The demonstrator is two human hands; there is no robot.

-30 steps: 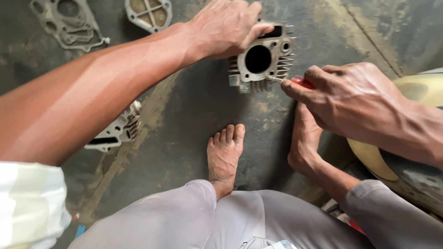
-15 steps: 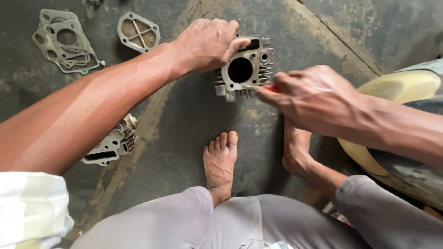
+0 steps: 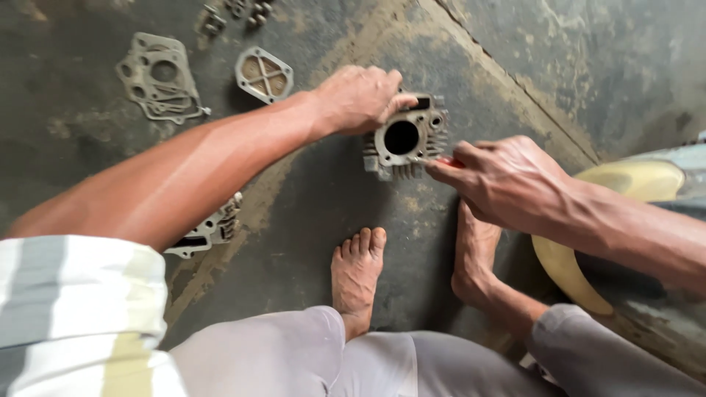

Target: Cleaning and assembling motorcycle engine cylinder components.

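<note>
A grey finned engine cylinder block (image 3: 406,141) with a round bore stands on the dark concrete floor. My left hand (image 3: 359,97) grips its top left edge and steadies it. At the block's right side, my right hand (image 3: 500,180) pinches a small tool with a red handle (image 3: 454,162); the tool's tip is hidden by my fingers. My two bare feet (image 3: 357,273) rest on the floor just below the block.
A flat metal gasket (image 3: 159,78) and a squarish metal cover (image 3: 263,74) lie at the upper left, with small bolts (image 3: 235,13) above them. Another finned engine part (image 3: 208,233) lies under my left forearm. A yellow curved vehicle panel (image 3: 588,220) sits at the right.
The view has shifted, so block and hands sit lower and further left in frame. My right hand has closed in against the block's right side. My left hand keeps its grip.
</note>
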